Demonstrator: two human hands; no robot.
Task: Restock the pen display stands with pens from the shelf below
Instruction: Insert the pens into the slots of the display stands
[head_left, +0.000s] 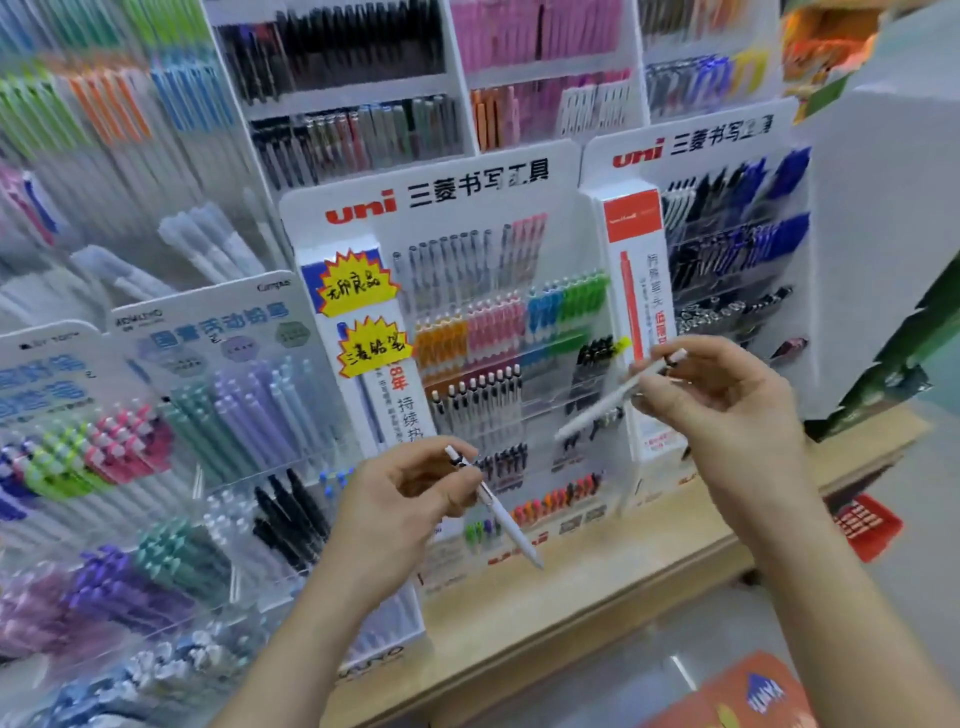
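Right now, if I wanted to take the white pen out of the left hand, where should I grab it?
I'd grab the white pen by its bare lower barrel, coming from the right. The left hand pinches it near the clip, and the barrel slants free down toward the tip.

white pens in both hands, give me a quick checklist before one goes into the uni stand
1. Grip of left hand on first white pen: ok.
2. Pinch of right hand on second white pen: ok.
3. Way to the uni stand unblocked: ok.
4. Matching row in the stand: cannot tell, blurred.
5. Free slot there: cannot tell.
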